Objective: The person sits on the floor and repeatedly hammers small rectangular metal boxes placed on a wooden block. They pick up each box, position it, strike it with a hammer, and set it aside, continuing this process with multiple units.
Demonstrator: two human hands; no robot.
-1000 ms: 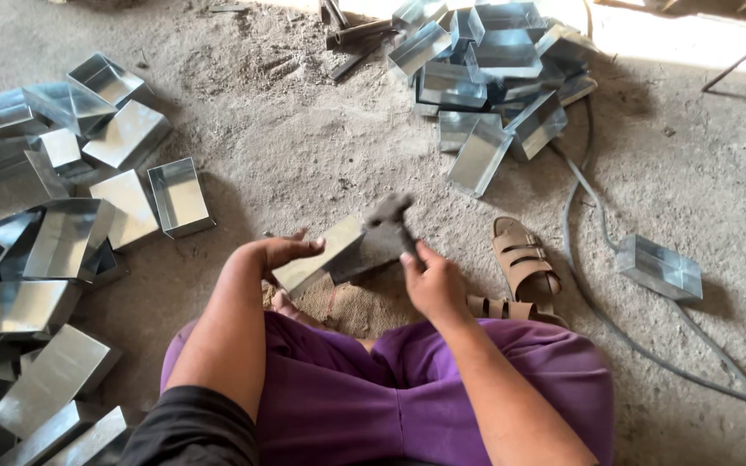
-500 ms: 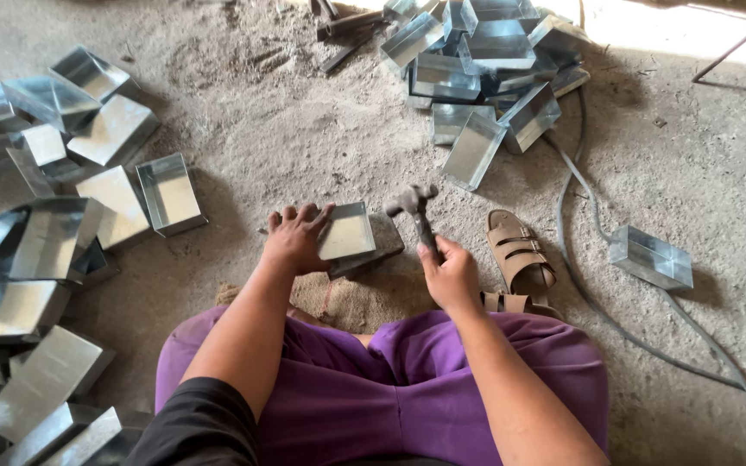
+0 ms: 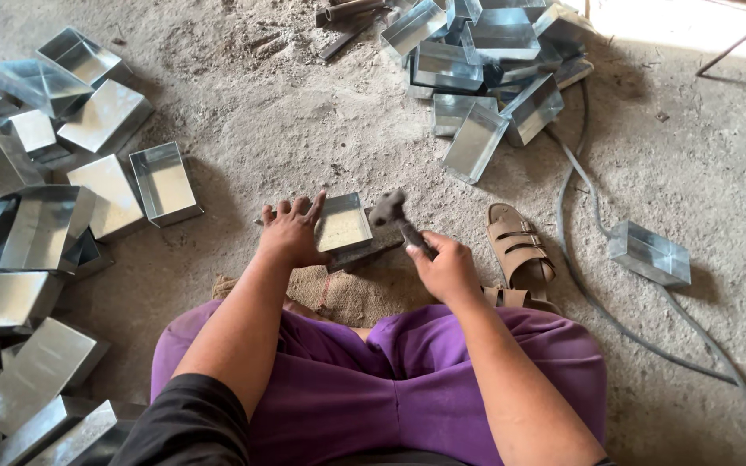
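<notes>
Head view, looking down at a seated person in purple trousers (image 3: 407, 388) on a dusty concrete floor (image 3: 287, 121).

Left hand (image 3: 291, 233): fingers spread, pressed flat against the left side of a small open metal tray (image 3: 344, 223); grasping nothing.

Right hand (image 3: 444, 267): clenched around the handle of a hammer (image 3: 397, 219), head raised just beside the tray's right edge.

Tray: resting on a dark block (image 3: 371, 250) directly ahead of the knees, above a burlap mat (image 3: 347, 293).

Left: heap of similar metal trays (image 3: 36, 198). Top: second heap (image 3: 485, 69). Right: 1 sandal (image 3: 518, 250), a grey cable (image 3: 597, 285), 1 lone tray (image 3: 649, 255).
</notes>
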